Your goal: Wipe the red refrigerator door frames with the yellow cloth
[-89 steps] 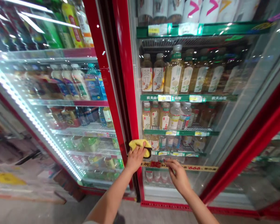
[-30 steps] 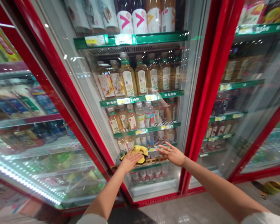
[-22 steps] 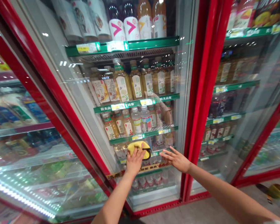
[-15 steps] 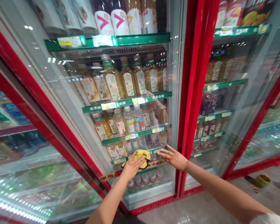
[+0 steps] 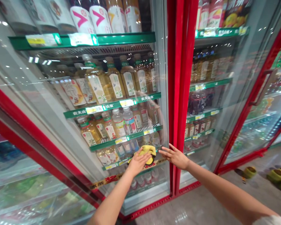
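Note:
My left hand (image 5: pixel 138 162) lies over a yellow cloth (image 5: pixel 148 152) with a dark edge, pressing it on the glass door (image 5: pixel 154 182) of a red-framed drinks fridge. Part of the cloth shows above and to the right of the fingers. Just to the right, my right hand (image 5: pixel 175 156) has its fingers spread and holds nothing, near the red door frame (image 5: pixel 178 125). Whether its fingertips touch the glass cannot be made out. Behind the glass, bottles (image 5: pixel 117 82) stand on shelves with green edge strips.
A second fridge door with a handle (image 5: pixel 262 87) is at the right. Yellow-green objects (image 5: pixel 250 172) sit on the grey floor (image 5: pixel 213 200) at the lower right. Another red-framed fridge door (image 5: pixel 37 150) is at the left.
The view has shifted, so the fridges appear further left. My left hand and the cloth have moved rightward across the glass, closer to my right hand, which stays spread.

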Demonstrator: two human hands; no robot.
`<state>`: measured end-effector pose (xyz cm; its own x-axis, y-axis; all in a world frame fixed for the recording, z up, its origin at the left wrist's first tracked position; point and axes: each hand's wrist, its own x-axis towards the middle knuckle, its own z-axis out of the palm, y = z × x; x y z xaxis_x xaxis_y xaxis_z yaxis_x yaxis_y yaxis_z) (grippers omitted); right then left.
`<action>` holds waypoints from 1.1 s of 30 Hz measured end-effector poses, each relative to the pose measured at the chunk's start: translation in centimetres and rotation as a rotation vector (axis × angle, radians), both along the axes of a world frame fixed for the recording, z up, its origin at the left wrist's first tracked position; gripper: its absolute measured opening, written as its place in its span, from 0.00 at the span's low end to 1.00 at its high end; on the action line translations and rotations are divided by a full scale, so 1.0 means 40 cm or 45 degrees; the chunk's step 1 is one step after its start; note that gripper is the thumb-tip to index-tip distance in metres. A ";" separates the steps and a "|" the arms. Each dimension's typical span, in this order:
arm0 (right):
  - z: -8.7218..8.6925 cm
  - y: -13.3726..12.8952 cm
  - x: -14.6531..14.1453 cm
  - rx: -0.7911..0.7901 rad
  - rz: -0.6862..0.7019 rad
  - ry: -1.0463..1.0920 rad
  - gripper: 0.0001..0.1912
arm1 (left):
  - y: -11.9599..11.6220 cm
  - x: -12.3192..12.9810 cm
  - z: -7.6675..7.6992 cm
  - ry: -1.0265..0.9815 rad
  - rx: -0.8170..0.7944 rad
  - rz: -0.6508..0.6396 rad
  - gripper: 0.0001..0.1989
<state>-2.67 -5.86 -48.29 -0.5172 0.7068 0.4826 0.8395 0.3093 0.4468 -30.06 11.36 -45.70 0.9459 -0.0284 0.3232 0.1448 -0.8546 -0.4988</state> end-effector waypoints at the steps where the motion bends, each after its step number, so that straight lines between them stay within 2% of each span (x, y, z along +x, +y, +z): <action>1: 0.003 -0.004 0.007 0.000 -0.010 0.001 0.18 | 0.003 0.020 0.020 -0.039 -0.012 0.031 0.26; 4: 0.003 -0.015 0.019 0.012 -0.026 -0.001 0.17 | -0.005 0.075 0.054 -0.130 -0.058 0.114 0.30; 9: -0.009 -0.049 0.037 -0.017 -0.057 0.023 0.18 | -0.053 0.087 0.020 0.007 -0.126 -0.022 0.27; 11: -0.003 -0.067 0.050 -0.039 -0.078 0.053 0.20 | -0.063 0.095 0.026 0.049 -0.142 -0.063 0.26; 13: 0.009 -0.085 0.064 -0.032 -0.096 0.079 0.22 | -0.065 0.126 0.058 0.034 -0.151 -0.054 0.27; 16: 0.023 -0.102 0.078 0.008 -0.120 0.096 0.21 | -0.069 0.206 0.121 -0.057 -0.156 0.016 0.30; 18: 0.025 -0.110 0.081 0.030 -0.139 0.107 0.20 | -0.078 0.252 0.141 -0.096 -0.157 0.039 0.31; 21: 0.024 -0.125 0.080 0.042 -0.168 0.122 0.17 | -0.094 0.266 0.125 -0.035 -0.148 -0.040 0.29; 24: 0.034 -0.150 0.079 0.039 -0.191 0.136 0.17 | -0.102 0.234 0.095 0.066 -0.128 -0.174 0.23; 26: 0.054 -0.170 0.080 0.059 -0.194 0.167 0.17 | -0.100 0.216 0.100 0.069 -0.116 -0.210 0.22; 29: 0.102 -0.193 0.082 0.150 -0.207 0.247 0.20 | -0.089 0.231 0.154 -0.011 -0.112 -0.180 0.24; 33: 0.166 -0.201 0.080 0.295 -0.274 0.405 0.28 | -0.084 0.312 0.239 -0.071 -0.151 -0.179 0.27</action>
